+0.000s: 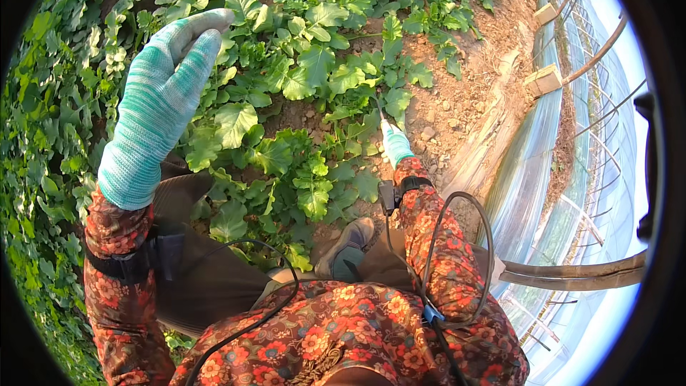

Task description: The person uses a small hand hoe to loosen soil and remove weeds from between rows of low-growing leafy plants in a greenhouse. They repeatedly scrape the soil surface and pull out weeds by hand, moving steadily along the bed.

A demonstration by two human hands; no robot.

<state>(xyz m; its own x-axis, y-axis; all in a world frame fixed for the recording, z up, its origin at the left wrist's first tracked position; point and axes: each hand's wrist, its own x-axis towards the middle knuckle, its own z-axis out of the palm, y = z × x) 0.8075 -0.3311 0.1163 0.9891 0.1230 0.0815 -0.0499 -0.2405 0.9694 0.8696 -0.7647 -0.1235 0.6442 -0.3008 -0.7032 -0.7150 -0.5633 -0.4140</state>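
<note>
My left hand [166,96], in a teal-striped knit glove with dirty fingertips, is raised above the leafy green plants [236,123] on the left. Its fingers lie together and stretched out, the thumb tip close beside them, and I see nothing held. Low at the bed's right edge, my right hand [397,146] wears a matching glove. It grips a hand tool with a thin, dark metal shaft or blade [379,106] that points away from me among the leaves. The glove hides the handle, and leaves hide the tool's far end.
Bare soil [439,112] runs along the right, beside clear plastic sheeting [530,171] with wooden blocks [544,80] and curved hoops [597,56]. Black cables [487,236] loop from my sleeves. My shoe [348,246] stands near the plants.
</note>
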